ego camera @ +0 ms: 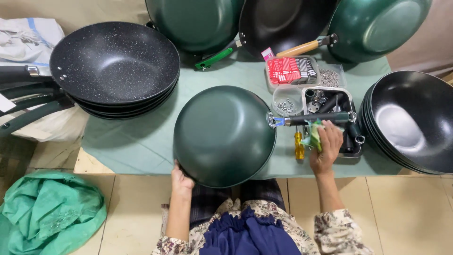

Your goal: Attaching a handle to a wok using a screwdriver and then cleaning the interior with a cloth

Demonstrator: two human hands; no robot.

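A dark green wok (pixel 222 134) lies upside down on the green table cover, its black handle (pixel 316 118) pointing right. My left hand (pixel 181 180) grips the wok's near left rim. My right hand (pixel 324 146) sits just under the handle and holds a crumpled green and yellow cloth (pixel 313 137). A yellow-handled screwdriver (pixel 299 145) lies on the cover between the wok and my right hand.
A stack of speckled black woks (pixel 114 63) stands at the left, another stack (pixel 410 120) at the right. More green woks (pixel 377 26) lean at the back. Trays of red labels (pixel 290 71), screws (pixel 329 78) and fittings (pixel 330 101) sit behind my right hand. A green sack (pixel 49 212) lies on the floor.
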